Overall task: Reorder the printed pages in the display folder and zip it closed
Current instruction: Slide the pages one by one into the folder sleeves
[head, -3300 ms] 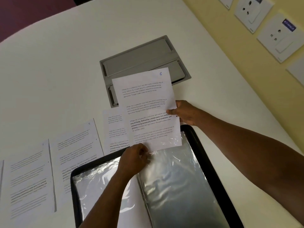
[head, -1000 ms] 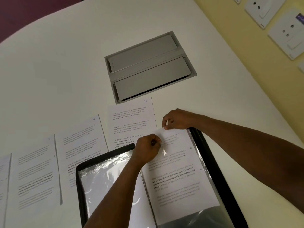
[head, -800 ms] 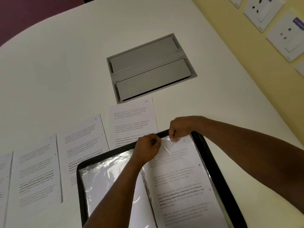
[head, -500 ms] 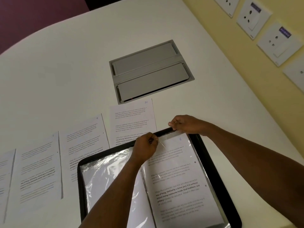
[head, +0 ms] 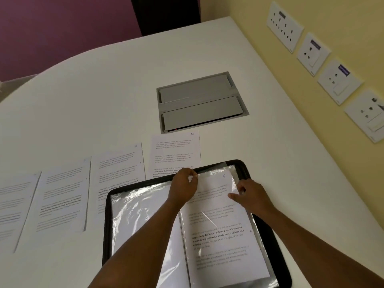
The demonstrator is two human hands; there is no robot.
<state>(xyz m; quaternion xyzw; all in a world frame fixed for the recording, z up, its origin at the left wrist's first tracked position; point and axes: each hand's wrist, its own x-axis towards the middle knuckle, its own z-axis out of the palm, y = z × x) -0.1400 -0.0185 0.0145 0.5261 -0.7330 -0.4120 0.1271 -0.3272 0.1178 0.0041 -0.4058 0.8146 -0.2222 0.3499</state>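
The left hand (head: 184, 189) pinches the top edge of the clear sleeve (head: 209, 176), fingers curled on the plastic; the right hand (head: 250, 196) lies loose and flat on the printed page (head: 220, 231) — marked 6 — inside it. The display folder (head: 268, 235) lies open at the near edge of the white table (head: 104, 100), unzipped. Loose pages (head: 116, 175) wait in a row beside it. Pressing unevenly could crease the page — or leave it skewed.

We count two hands (head: 184, 189), one open display folder (head: 268, 235) under them, one page (head: 224, 229) sleeved beneath our right, four loose pages (head: 120, 173) left of them, four wall sockets (head: 338, 81), one grey hatch (head: 200, 100) beyond.
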